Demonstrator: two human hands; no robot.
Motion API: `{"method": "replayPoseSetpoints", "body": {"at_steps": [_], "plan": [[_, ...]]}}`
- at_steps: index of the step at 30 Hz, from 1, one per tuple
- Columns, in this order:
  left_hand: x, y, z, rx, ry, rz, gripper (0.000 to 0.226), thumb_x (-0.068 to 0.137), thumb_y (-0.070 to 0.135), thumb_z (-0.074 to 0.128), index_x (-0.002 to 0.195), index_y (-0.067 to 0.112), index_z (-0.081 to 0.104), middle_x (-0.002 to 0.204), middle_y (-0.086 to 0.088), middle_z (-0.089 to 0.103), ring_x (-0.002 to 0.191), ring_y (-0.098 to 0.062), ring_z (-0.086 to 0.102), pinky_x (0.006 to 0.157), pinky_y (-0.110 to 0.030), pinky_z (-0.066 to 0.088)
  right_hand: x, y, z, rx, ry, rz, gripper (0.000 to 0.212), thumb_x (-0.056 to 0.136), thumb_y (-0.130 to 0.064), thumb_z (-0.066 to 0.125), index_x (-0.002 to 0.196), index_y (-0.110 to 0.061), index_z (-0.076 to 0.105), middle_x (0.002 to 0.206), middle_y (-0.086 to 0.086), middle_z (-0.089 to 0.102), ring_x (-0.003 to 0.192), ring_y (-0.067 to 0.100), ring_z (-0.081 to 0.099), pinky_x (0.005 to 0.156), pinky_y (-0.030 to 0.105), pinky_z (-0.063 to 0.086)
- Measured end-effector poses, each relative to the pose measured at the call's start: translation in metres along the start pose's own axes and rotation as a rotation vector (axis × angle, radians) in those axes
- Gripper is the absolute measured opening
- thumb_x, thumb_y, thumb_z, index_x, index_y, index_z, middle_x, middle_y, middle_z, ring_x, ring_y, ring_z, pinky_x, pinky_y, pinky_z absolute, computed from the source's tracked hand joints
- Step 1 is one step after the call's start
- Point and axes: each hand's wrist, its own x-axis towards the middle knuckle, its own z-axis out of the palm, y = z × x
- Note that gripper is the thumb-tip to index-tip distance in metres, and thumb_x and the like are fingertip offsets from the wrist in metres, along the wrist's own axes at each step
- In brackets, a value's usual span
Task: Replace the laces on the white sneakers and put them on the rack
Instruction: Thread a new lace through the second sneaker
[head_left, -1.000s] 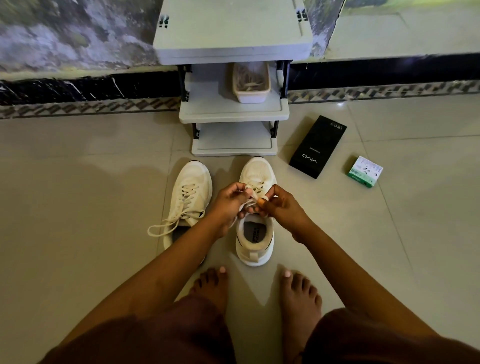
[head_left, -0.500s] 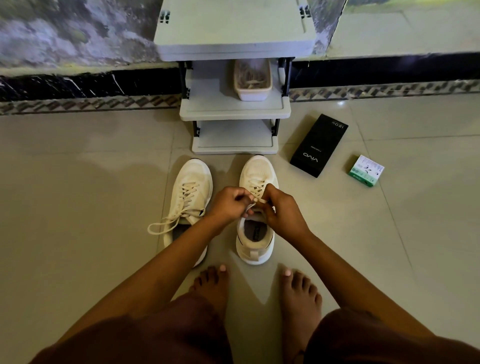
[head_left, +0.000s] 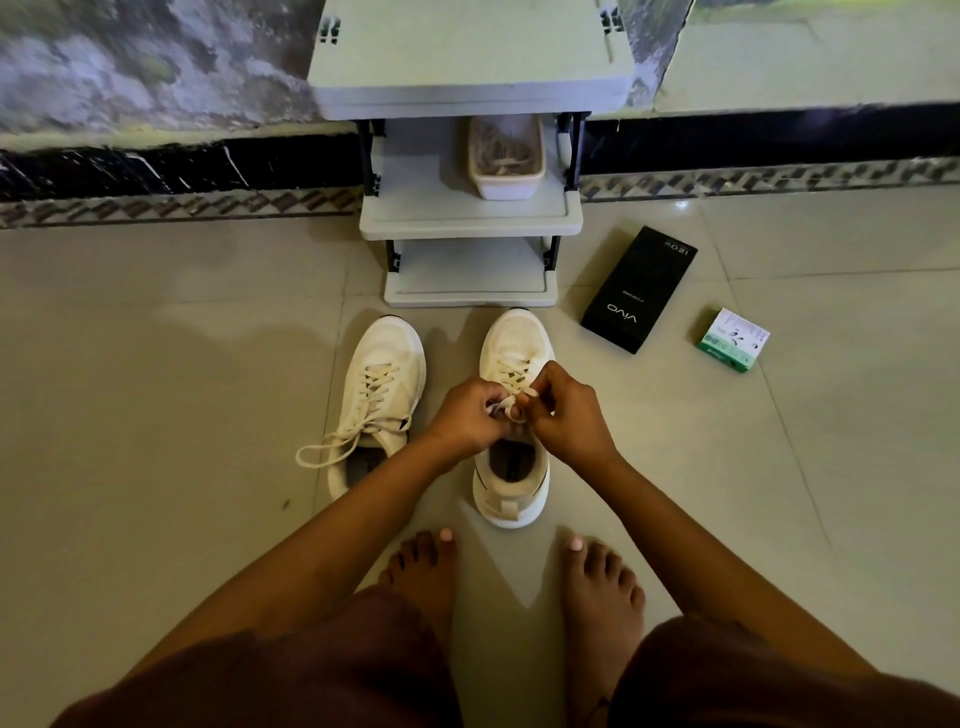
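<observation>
L hand & R hand both pinch lace ends over right shoe, prob. to tie it before racking.

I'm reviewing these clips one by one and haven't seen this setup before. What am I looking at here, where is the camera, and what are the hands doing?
There is no robot: a person wears one wide-angle camera on the head, looking down at their own arms and bare feet. The left hand and right hand both pinch the lace of the right-side white sneaker, which stands on the tiled floor. The other sneaker sits beside it, laced, its lace ends lying loose on the floor. Ahead stands a grey shoe rack with a small tub on its middle shelf. A black box and a small green-and-white box lie to the right.
</observation>
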Motion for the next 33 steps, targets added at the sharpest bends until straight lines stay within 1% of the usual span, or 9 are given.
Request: {"method": "replayPoseSetpoints", "body": {"at_steps": [3,7,10,12,17,21,24,29,33], "plan": [[0.0,-0.002,0.003,-0.147,0.108,-0.037,0.031,0.072,0.008,0.078,0.094,0.008,0.058,0.096,-0.011,0.064,0.092,-0.025,0.061,0.078,-0.029,0.049,0.002,0.001,0.0,0.019,-0.003,0.067,0.009,0.086,-0.008,0.06,0.089,-0.004,0.052,0.086,0.015,0.062,0.076,0.026,0.058,0.065,0.037,0.048],[-0.003,-0.004,0.001,-0.255,0.081,0.04,0.046,0.071,0.008,0.079,0.1,0.018,0.046,0.094,-0.007,0.06,0.093,-0.025,0.062,0.084,-0.034,0.052,0.005,0.004,-0.001,0.293,-0.014,0.314,0.019,0.088,-0.008,0.059,0.074,-0.015,0.048,0.08,0.007,0.058,0.075,0.018,0.054,0.062,0.026,0.043],[-0.005,-0.007,0.002,-0.208,0.052,0.145,0.038,0.075,0.007,0.076,0.102,0.017,0.052,0.097,-0.007,0.059,0.093,-0.023,0.061,0.082,-0.027,0.051,0.005,0.006,-0.003,0.544,-0.081,0.516,0.02,0.091,-0.013,0.058,0.073,-0.015,0.05,0.074,0.003,0.057,0.069,0.015,0.052,0.059,0.022,0.042],[-0.005,-0.009,0.003,-0.165,0.066,0.201,0.029,0.076,0.006,0.074,0.098,0.016,0.058,0.099,-0.005,0.058,0.094,-0.02,0.06,0.081,-0.021,0.048,0.006,0.008,-0.003,0.651,-0.139,0.591,0.017,0.092,-0.012,0.056,0.076,-0.013,0.051,0.073,0.005,0.058,0.068,0.016,0.052,0.064,0.026,0.044],[-0.004,-0.012,0.0,-0.177,0.061,0.219,0.013,0.08,0.007,0.07,0.09,0.013,0.066,0.092,0.006,0.056,0.094,-0.018,0.059,0.085,-0.025,0.047,0.007,0.009,-0.005,0.71,-0.188,0.598,0.016,0.094,-0.015,0.054,0.078,-0.013,0.053,0.071,0.004,0.06,0.066,0.015,0.053,0.06,0.024,0.045],[-0.004,-0.014,-0.002,-0.256,0.109,0.207,0.007,0.082,0.008,0.069,0.089,0.005,0.067,0.091,-0.007,0.064,0.09,-0.026,0.062,0.083,-0.038,0.05,0.004,0.011,-0.006,0.701,-0.206,0.562,0.019,0.097,-0.023,0.049,0.083,-0.012,0.055,0.077,0.007,0.063,0.075,0.02,0.056,0.073,0.031,0.046],[-0.005,-0.017,-0.003,-0.324,0.162,0.18,0.005,0.083,0.008,0.068,0.083,0.012,0.065,0.085,0.001,0.063,0.084,-0.013,0.061,0.08,-0.028,0.05,0.002,0.012,-0.009,0.738,-0.173,0.56,0.024,0.101,-0.027,0.041,0.088,-0.014,0.056,0.085,0.006,0.063,0.081,0.02,0.059,0.078,0.032,0.05],[-0.011,-0.027,-0.014,-0.396,0.282,0.029,0.013,0.087,0.007,0.063,0.078,0.016,0.06,0.074,0.007,0.061,0.063,0.008,0.055,0.064,-0.01,0.044,-0.005,0.018,-0.014,0.441,-0.091,0.475,0.024,0.101,-0.023,0.04,0.084,-0.01,0.051,0.076,0.005,0.058,0.068,0.015,0.052,0.063,0.025,0.046],[-0.017,-0.033,-0.021,-0.433,0.334,-0.103,0.01,0.088,0.007,0.062,0.079,0.011,0.06,0.071,0.001,0.06,0.063,-0.006,0.052,0.055,-0.015,0.044,-0.009,0.022,-0.018,0.083,-0.057,0.334,0.028,0.099,-0.019,0.042,0.088,0.003,0.057,0.085,0.016,0.064,0.074,0.024,0.056,0.071,0.035,0.046]]}}
